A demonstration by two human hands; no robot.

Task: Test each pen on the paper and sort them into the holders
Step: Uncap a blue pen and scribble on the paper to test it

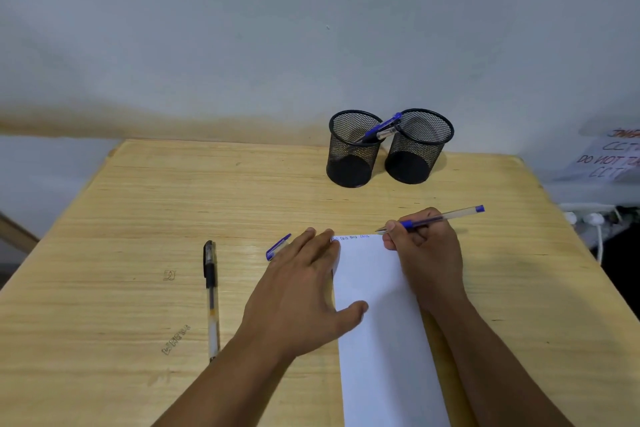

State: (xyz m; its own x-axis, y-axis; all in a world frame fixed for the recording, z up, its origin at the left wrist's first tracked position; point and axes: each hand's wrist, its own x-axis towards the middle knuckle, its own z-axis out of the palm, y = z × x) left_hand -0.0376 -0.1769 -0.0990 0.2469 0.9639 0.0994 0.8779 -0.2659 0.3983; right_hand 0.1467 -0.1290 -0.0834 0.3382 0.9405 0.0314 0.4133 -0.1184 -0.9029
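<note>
Wooden tabletop point(138, 218) carries white paper point(377, 322). Left hand point(298, 291) presses it, fingers flat and straight. Right hand point(426, 253) pinches a blue pen point(440, 217), tip at the paper's far edge.

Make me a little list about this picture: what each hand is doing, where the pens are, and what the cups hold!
left hand: lies flat, pressing the paper down
right hand: grips a blue pen, tip at the paper's top edge
paper: white, small writing along the top
blue cap: on the table, beside the left fingers
black pen: lies capped on the table, left of the hands
left holder: black mesh, pens inside, leaning right
right holder: black mesh, no pens seen inside
</note>
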